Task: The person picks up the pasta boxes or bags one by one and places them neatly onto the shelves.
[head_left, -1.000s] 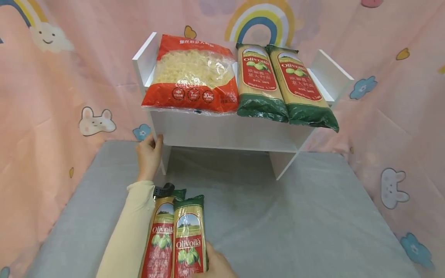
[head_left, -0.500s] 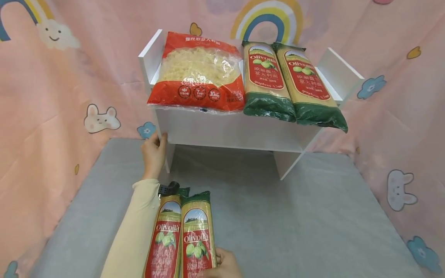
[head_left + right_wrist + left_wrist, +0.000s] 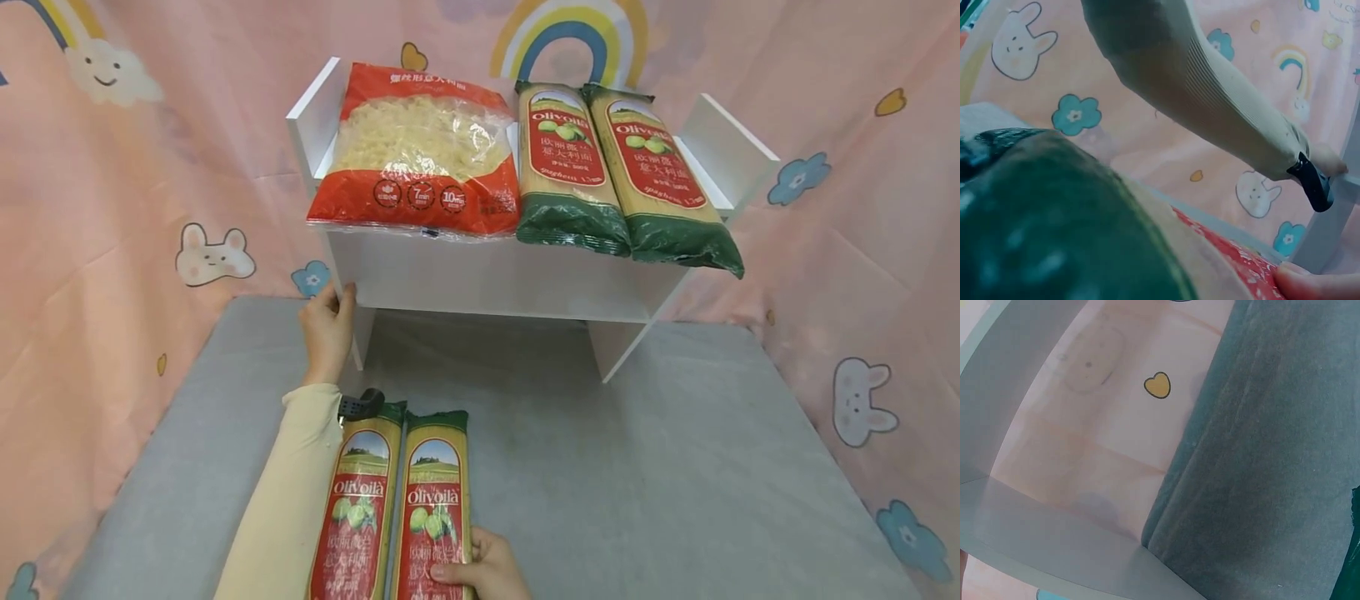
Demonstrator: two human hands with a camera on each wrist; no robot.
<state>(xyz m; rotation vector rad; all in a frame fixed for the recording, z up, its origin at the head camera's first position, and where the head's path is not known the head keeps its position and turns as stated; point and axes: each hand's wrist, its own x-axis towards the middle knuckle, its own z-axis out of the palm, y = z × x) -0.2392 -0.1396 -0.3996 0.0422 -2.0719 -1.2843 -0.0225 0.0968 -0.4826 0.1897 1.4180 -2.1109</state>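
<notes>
At the front of the head view, my right hand grips a spaghetti pack by its right edge, thumb on the red label. A second spaghetti pack lies just left of it, a thin gap between them, partly behind my left wrist. My left hand holds the left side panel of a white shelf, thumb on the near side, other fingers mostly hidden. The right wrist view shows the held pack's green end up close, with my thumb at its red label.
On the shelf's top lie a red bag of spiral pasta and two more spaghetti packs, their ends overhanging the front edge. A grey cloth covers the table. Pink patterned curtains surround it.
My right hand has shifted its spaghetti pack slightly right, so a narrow gap now separates it from the left pack. My left hand stays on the shelf's side panel.
</notes>
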